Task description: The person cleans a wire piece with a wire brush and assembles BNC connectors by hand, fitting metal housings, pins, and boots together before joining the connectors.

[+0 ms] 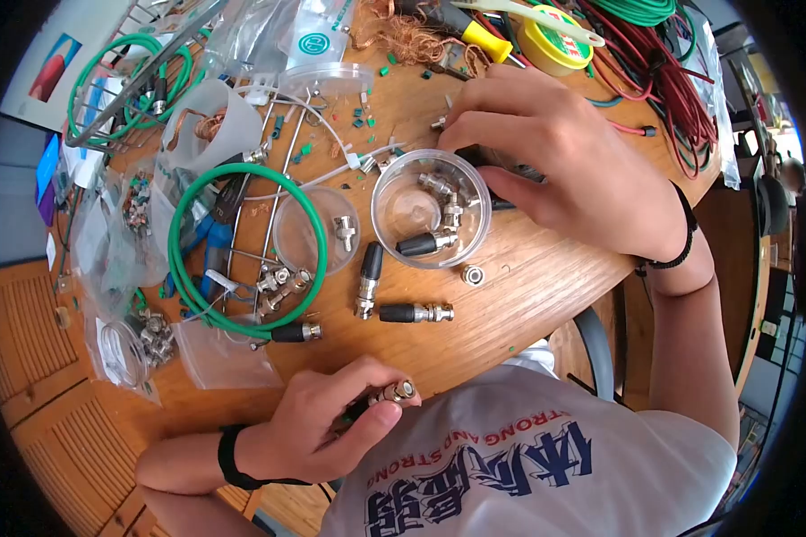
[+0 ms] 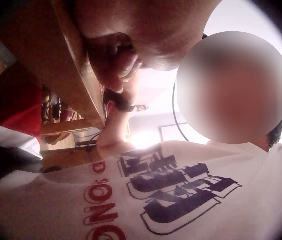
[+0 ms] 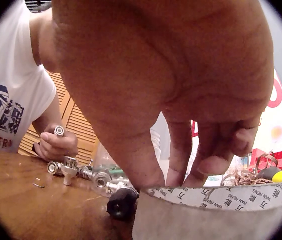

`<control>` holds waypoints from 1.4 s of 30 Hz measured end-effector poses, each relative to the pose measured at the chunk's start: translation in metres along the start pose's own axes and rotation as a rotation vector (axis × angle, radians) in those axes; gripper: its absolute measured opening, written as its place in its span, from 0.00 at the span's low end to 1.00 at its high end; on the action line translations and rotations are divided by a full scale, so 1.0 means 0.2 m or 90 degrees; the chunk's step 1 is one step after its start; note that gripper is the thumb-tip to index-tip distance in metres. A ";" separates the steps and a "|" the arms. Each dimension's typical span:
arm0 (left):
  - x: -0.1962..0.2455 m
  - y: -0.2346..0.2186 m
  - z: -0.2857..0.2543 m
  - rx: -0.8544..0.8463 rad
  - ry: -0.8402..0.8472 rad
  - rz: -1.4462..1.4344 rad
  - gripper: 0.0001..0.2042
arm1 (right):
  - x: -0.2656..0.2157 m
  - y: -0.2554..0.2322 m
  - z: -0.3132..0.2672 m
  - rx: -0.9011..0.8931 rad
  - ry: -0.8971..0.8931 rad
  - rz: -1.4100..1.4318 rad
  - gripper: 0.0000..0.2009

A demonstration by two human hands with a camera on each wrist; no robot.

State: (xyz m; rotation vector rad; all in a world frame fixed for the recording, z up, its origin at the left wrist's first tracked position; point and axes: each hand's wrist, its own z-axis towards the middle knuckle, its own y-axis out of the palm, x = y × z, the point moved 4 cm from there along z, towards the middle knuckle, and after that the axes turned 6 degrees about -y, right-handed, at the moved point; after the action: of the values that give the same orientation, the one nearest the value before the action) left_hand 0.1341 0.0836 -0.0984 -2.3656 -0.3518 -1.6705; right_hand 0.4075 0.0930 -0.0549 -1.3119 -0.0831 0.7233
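Observation:
My left hand (image 1: 336, 416) grips a BNC connector (image 1: 401, 390) near the table's front edge, its metal end pointing out past the thumb. The right wrist view also shows this connector (image 3: 58, 131) upright in the fist. Over the table, beside a clear round dish (image 1: 379, 201), my right hand (image 1: 551, 148) reaches down with bent fingers. Its fingertips go behind the edge of a grey curved thing with a printed band (image 3: 231, 197), and I cannot tell what they hold. Inside the dish lie several BNC connectors (image 1: 425, 242). Two black-booted connectors (image 1: 416, 312) lie in front of it.
A coiled green cable (image 1: 321, 234) lies left of the dish, over loose metal connectors (image 1: 282, 291). Round the back are a translucent cup (image 1: 210, 125), a yellow tin (image 1: 555, 45), copper braid (image 1: 394, 36) and red cables (image 1: 681, 107). Plastic bags (image 1: 107, 233) cover the left side.

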 end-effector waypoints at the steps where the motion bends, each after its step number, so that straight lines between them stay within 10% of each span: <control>1: 0.00 0.00 0.00 -0.001 0.002 0.001 0.11 | 0.00 0.00 0.00 0.003 -0.002 -0.012 0.18; 42: 0.00 0.00 0.00 0.028 0.053 -0.014 0.14 | -0.04 -0.07 0.03 0.191 0.048 0.200 0.15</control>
State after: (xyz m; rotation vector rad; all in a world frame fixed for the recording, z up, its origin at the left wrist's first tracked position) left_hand 0.1354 0.0834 -0.0979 -2.2614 -0.3953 -1.7463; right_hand 0.4049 0.0916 -0.0373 -1.0721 0.2893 0.9126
